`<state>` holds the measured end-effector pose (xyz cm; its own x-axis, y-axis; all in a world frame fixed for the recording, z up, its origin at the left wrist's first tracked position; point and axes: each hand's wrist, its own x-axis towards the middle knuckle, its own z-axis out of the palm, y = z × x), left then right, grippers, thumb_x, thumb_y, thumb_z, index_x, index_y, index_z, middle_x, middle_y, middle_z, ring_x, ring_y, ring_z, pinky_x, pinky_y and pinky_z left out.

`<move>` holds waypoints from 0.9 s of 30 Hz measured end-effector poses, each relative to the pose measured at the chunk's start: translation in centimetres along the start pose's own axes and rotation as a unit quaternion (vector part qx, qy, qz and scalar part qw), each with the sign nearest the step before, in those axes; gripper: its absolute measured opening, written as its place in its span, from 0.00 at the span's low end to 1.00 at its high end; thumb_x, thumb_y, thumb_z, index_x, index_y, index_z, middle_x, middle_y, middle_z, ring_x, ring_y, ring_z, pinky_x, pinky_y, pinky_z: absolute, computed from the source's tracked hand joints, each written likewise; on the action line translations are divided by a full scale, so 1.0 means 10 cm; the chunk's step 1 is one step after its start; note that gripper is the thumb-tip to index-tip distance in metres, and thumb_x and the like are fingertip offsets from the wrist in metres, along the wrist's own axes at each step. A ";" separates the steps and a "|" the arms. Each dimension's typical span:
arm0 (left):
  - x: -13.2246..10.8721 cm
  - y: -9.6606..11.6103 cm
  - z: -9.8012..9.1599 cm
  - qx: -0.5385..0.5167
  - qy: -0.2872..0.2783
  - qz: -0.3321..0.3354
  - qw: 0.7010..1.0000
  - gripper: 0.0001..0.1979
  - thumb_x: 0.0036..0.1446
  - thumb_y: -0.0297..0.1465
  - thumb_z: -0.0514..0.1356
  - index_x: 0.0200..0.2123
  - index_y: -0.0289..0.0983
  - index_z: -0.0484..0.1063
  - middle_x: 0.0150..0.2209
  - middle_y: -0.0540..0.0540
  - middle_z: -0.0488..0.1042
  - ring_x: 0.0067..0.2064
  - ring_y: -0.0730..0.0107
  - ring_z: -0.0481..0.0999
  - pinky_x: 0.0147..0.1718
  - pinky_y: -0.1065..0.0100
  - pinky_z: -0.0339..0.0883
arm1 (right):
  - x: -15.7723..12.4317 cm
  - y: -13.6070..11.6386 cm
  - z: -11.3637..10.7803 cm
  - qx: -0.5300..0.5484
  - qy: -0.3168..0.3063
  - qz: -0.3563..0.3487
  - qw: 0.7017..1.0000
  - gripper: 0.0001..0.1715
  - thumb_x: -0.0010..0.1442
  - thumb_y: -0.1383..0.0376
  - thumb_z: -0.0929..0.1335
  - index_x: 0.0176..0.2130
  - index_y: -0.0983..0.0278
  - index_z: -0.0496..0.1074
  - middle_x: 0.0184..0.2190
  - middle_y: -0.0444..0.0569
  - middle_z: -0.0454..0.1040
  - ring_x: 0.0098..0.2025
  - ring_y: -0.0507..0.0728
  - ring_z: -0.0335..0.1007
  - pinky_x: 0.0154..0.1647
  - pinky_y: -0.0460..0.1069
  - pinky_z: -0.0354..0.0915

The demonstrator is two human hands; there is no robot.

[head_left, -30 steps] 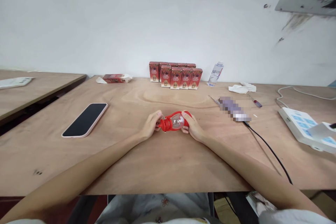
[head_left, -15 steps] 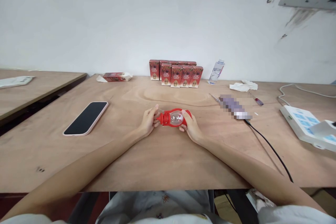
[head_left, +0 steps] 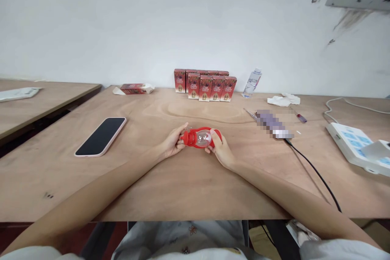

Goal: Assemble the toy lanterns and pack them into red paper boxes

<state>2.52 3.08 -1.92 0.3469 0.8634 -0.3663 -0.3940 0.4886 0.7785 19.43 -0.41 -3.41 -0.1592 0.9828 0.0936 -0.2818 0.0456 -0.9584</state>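
Left hand [head_left: 173, 143] and right hand [head_left: 223, 149] are clamping a red lantern [head_left: 201, 138], centre; upper-centre red boxes [head_left: 205, 88] are bearing illegible print.

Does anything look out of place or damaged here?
Yes: one red box lies on its side at the back left, end flaps open, while the other boxes stand upright. Dark smudges also mar the wall, upper right.

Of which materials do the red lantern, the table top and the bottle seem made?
Red lantern: probably plastic, smooth and evenly coloured; its clear middle, showing bright reflections, may be plastic or glass. Table top: wood, perhaps plywood, matt, with swirling grain. Bottle: likely plastic, see-through.
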 end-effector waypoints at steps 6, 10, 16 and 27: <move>-0.01 0.00 0.03 -0.009 0.027 0.023 0.999 0.29 0.48 0.40 0.65 0.19 0.39 0.43 0.12 0.62 0.43 0.12 0.88 0.40 0.09 0.79 0.31 | 0.00 -0.03 0.00 -0.016 0.020 -0.006 1.000 0.23 0.53 0.45 0.65 0.30 0.60 0.58 0.21 0.37 0.58 0.19 0.47 0.50 0.18 0.45 0.53; -0.03 -0.06 0.06 0.024 0.050 0.068 0.996 0.27 0.47 0.42 0.65 0.19 0.39 0.47 0.12 0.62 0.43 0.13 0.87 0.39 0.10 0.79 0.31 | 0.00 0.01 -0.05 -0.084 0.061 -0.032 0.994 0.20 0.55 0.47 0.65 0.34 0.59 0.59 0.20 0.36 0.59 0.18 0.47 0.54 0.19 0.45 0.55; -0.01 -0.10 0.05 0.007 0.039 0.112 0.993 0.26 0.52 0.42 0.61 0.19 0.39 0.45 0.14 0.61 0.42 0.14 0.85 0.40 0.11 0.79 0.36 | 0.06 0.09 -0.09 -0.031 0.115 -0.036 0.992 0.18 0.54 0.49 0.66 0.33 0.59 0.59 0.21 0.35 0.62 0.17 0.46 0.54 0.17 0.44 0.54; 0.34 0.23 -0.44 0.326 0.257 0.342 0.843 0.11 0.54 0.33 0.51 0.21 0.38 0.62 0.22 0.50 0.60 0.29 0.68 0.66 0.35 0.67 0.62 | 0.15 0.06 -0.17 0.097 0.213 -0.019 0.972 0.16 0.52 0.53 0.68 0.32 0.59 0.60 0.25 0.36 0.65 0.18 0.45 0.56 0.17 0.43 0.59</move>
<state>-1.00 7.74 -3.60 -0.2514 0.9379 0.2389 0.2568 -0.1734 0.9508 20.64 1.41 -4.32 0.2489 0.9680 -0.0318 -0.4595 0.0891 -0.8837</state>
